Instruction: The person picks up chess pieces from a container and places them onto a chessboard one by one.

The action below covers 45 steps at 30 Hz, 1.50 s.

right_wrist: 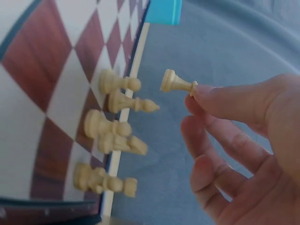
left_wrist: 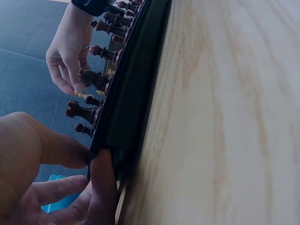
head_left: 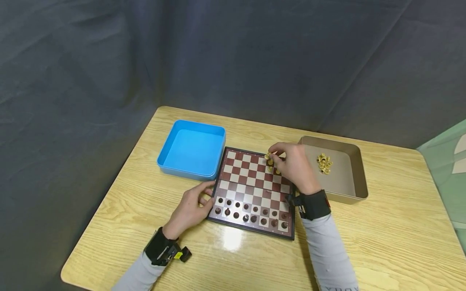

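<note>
A folding chessboard lies on the table with two rows of dark chess pieces standing along its near side. My left hand grips the board's left edge near the front corner, close to a dark rook. Over the far right part of the board, my right hand pinches a cream chess piece between thumb and fingertip; its top is covered by them and its base points at the board. Below it stand several cream pieces, among them a bishop and a knight.
A blue tray sits against the board's far left side. To the right, a beige tray holds a small heap of cream pieces. Behind the wooden table hangs a dark curtain.
</note>
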### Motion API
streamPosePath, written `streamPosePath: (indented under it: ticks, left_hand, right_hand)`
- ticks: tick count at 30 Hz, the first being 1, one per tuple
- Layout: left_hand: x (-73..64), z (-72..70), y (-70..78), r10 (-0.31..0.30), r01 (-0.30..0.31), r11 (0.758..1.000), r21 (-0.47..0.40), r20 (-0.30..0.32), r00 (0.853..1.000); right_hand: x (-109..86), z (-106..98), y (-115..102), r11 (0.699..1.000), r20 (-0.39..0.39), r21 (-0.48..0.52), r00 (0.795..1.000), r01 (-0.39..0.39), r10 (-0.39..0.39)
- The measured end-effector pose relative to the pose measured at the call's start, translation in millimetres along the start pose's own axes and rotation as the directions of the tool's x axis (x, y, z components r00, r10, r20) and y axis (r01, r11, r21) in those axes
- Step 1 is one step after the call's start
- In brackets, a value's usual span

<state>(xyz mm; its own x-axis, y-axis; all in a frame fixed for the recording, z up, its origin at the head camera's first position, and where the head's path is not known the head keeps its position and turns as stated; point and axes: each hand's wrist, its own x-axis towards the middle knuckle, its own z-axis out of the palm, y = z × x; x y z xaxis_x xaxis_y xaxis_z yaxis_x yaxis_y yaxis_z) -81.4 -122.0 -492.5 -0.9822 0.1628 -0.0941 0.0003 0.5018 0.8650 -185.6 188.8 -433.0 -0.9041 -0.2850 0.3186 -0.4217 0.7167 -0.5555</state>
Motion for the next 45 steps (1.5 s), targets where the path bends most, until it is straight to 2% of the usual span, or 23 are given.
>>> streamPosePath:
  ticks: [12,32,45]
  left_hand:
    - [0.2,0.7,2.6,0.01,-0.01,1.0,0.015,0.021,1.0]
    - [0.1,1.1,2.4,0.004,-0.004,1.0,0.015,0.007,1.0]
    - [0.1,-0.3,-1.0,0.011,-0.012,1.0,0.011,0.004,1.0]
  right_hand:
    - [2.4,13.7,5.8,0.998,0.08,0.007,0.995,-0.057,0.056]
    - [2.9,21.9,7.1,0.996,0.098,0.025,0.992,-0.08,0.077]
    - [3.7,16.6,3.6,0.998,0.089,0.017,0.994,-0.065,0.064]
